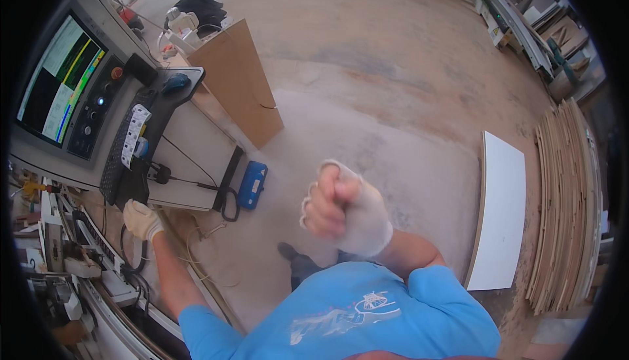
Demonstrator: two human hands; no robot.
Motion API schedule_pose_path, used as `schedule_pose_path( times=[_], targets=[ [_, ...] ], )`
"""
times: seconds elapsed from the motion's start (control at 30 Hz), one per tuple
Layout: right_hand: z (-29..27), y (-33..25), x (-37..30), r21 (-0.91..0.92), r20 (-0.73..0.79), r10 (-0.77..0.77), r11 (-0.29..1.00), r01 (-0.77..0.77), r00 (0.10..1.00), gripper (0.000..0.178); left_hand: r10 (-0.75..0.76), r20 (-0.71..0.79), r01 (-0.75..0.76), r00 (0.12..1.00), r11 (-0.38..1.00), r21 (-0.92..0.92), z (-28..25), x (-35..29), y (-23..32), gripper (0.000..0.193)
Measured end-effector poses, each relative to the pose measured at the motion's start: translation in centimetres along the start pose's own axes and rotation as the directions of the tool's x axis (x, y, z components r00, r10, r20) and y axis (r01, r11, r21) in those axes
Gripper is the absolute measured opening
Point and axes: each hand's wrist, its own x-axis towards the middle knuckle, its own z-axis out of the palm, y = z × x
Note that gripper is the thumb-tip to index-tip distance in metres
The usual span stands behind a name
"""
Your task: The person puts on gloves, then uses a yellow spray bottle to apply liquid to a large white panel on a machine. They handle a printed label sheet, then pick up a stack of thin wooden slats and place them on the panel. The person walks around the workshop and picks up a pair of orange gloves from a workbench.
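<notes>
Raised close under the camera, the right hand (347,208) wears a pale fingerless glove and is curled into a fist; whether it holds anything I cannot tell. It hangs over bare concrete floor (393,85), right of the console (164,144).

At the console's lower left corner the left hand (141,219), gloved too, rests with fingers bent down on the edge of the surface there, among dark cables (134,258); whether it grips anything I cannot tell. A keyboard (128,144) runs up the console's sloped shelf, with a screen (59,78) and a button panel (101,108) to its left. A blue box (252,185) hangs off the console's right edge, its cord looping just below.

A brown board (239,81) stands on edge against the console's far side. Far right of the console, a white panel (501,209) lies on the floor, and beside it thin boards (567,203) are stacked on edge. Between console and panel the floor is wide open.
</notes>
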Motion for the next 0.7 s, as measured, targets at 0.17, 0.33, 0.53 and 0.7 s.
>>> schedule_pose_path(
  times=[0.17, 0.33, 0.53, 0.7],
  targets=[
    [-1.7, 0.5, -0.1, 0.223, -0.114, 0.059, 0.974, -0.033, 0.992, 0.016, 0.035, -0.040, -0.036, 0.999, 0.999, -0.006, 0.1, 0.0, -0.2, 0.035],
    [-1.5, 1.0, -0.5, 0.233, -0.078, 0.062, 0.972, -0.042, 0.995, 0.016, 0.027, -0.044, -0.029, 0.999, 0.999, -0.036, 0.6, -0.6, -0.8, 0.035],
    [-1.3, 2.4, -1.3, 0.162, -0.096, 0.137, 0.980, -0.120, 0.986, 0.014, -0.249, 0.130, 0.265, 0.960, 0.957, -0.119, -6.4, 1.4, 7.5, 0.036],
    [-1.2, 5.5, -2.5, -0.360, -0.242, 0.243, 0.876, -0.320, 0.939, 0.008, -0.008, 0.617, 0.562, 0.787, -0.404, -0.721, -19.2, -4.2, 25.9, 0.038]
  ],
)
